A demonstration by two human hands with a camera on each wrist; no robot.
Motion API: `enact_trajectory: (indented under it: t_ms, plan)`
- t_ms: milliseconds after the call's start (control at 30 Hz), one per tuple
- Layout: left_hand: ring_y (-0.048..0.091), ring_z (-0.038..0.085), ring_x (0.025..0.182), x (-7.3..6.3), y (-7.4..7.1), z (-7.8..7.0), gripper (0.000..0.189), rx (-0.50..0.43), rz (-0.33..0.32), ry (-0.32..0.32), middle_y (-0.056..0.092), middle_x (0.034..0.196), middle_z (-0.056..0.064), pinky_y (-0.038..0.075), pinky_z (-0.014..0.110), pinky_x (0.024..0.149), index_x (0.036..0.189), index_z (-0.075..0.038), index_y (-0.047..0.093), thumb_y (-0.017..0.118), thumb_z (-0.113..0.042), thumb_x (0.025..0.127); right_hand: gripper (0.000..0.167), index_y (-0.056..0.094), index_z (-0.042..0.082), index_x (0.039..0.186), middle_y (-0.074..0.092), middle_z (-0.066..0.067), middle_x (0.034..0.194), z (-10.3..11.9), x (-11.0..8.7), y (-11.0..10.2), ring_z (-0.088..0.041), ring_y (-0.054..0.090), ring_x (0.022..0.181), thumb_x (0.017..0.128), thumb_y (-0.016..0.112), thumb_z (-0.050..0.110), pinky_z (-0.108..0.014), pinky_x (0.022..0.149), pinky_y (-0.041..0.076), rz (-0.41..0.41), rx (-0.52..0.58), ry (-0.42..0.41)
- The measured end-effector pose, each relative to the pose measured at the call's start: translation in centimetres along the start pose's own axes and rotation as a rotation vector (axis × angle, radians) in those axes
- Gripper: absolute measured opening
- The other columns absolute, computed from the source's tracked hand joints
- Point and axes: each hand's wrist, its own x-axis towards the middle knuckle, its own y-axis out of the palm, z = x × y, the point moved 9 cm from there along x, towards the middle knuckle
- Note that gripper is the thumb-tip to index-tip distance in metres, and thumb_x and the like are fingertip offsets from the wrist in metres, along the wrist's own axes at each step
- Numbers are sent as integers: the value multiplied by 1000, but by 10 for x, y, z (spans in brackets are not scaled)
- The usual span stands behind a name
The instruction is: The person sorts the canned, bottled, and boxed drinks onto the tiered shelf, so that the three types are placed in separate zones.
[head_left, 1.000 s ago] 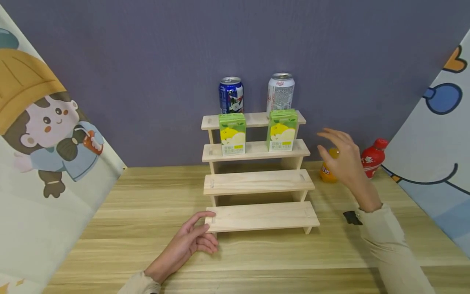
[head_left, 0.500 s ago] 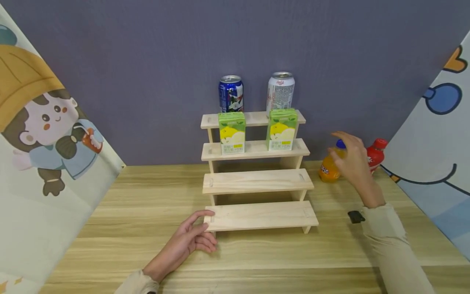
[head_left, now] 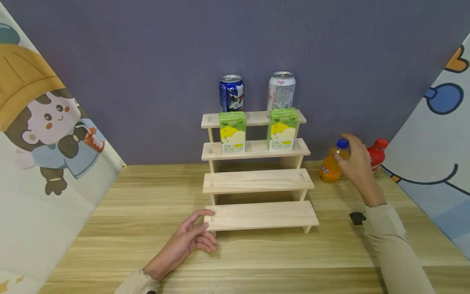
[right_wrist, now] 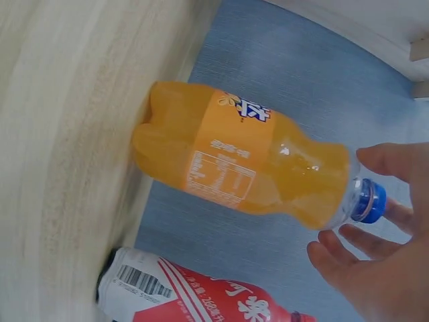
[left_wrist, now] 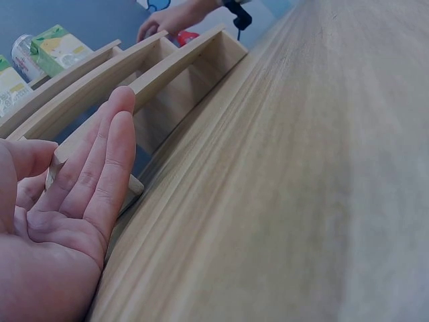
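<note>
You hold the left end of the lowest step of the four-tier wooden rack point(head_left: 258, 215) in your left hand point(head_left: 189, 240), forefinger on the upper face and thumb at the front edge. Your right hand point(head_left: 357, 164) is spread about the neck and blue cap of the Fanta bottle point(right_wrist: 234, 154), thumb on one side and fingers on the other; from the right wrist view, you cannot tell whether the skin meets the plastic. The Fanta bottle stands upright on the bench point(head_left: 257, 261), near the back wall point(head_left: 165, 61) and to the right of the rack. A red-capped cola bottle point(right_wrist: 201, 292) stands just beside it, on its right, partly behind your right hand in the head view. On the top tier, a blue can point(head_left: 231, 94) stands left of a white Coca-Cola can point(head_left: 281, 93). On the tier below, two green-and-yellow juice cartons, left point(head_left: 233, 133) and right point(head_left: 282, 130), stand upright, each covering the lower part of a can.
</note>
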Motion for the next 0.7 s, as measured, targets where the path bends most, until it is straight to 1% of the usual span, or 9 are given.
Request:
enact_trajectory:
  t_ms: [133, 200, 267, 367, 400, 533, 633, 700]
  plan:
    - [73, 24, 84, -1, 1, -2, 43, 3, 12, 12, 74, 97, 15, 61, 40, 79, 151, -7, 29, 38, -16, 110, 61, 43, -5, 142, 44, -31, 144, -9, -2, 6, -53, 42, 127, 90, 72, 7, -69, 106, 34, 19, -4, 34]
    - [73, 24, 85, -1, 1, -2, 43, -1, 16, 12, 73, 98, 15, 61, 40, 79, 151, -6, 28, 37, -15, 110, 68, 36, -2, 146, 44, -34, 141, -15, -3, 12, -55, 45, 123, 89, 73, 6, -71, 100, 39, 47, 5, 67]
    - [73, 24, 84, -1, 0, 0, 43, -5, 3, 1, 74, 97, 14, 61, 40, 79, 151, -7, 28, 38, -17, 110, 76, 28, 1, 150, 42, -36, 141, -20, -4, 19, -57, 45, 122, 88, 73, 3, -73, 96, 41, 75, 18, 98]
    - [73, 24, 84, -1, -1, 1, 43, -8, -7, -5, 74, 96, 14, 61, 40, 80, 150, -8, 28, 38, -17, 110, 85, 19, 5, 152, 40, -38, 139, -24, -6, 26, -58, 46, 119, 87, 73, 0, -74, 91, 43, 89, 39, 119]
    - [73, 24, 83, -1, -1, 1, 42, -8, -11, -6, 74, 96, 14, 61, 39, 80, 150, -8, 28, 38, -17, 110, 86, 19, 5, 152, 40, -38, 139, -24, -6, 27, -58, 46, 120, 86, 74, -1, -74, 91, 43, 80, 43, 110]
    - [73, 24, 84, -1, 1, -1, 42, -8, 14, 19, 73, 98, 15, 61, 40, 80, 150, -7, 28, 37, -15, 110, 84, 25, 3, 149, 44, -38, 137, -23, -6, 23, -57, 48, 119, 84, 77, -2, -73, 92, 43, 26, 45, 66]
    - [73, 24, 85, -1, 2, -3, 42, -7, 33, 37, 73, 99, 16, 61, 40, 79, 151, -6, 28, 36, -13, 110, 83, 28, 1, 148, 46, -38, 135, -22, -6, 22, -57, 48, 119, 83, 78, -2, -72, 93, 43, 8, 51, 39]
    - [73, 24, 85, -1, 2, -3, 42, -7, 33, 37, 73, 99, 16, 61, 40, 79, 151, -6, 29, 36, -14, 110, 82, 28, 1, 147, 46, -38, 135, -22, -6, 22, -57, 48, 120, 82, 79, -2, -72, 94, 43, 5, 54, 30]
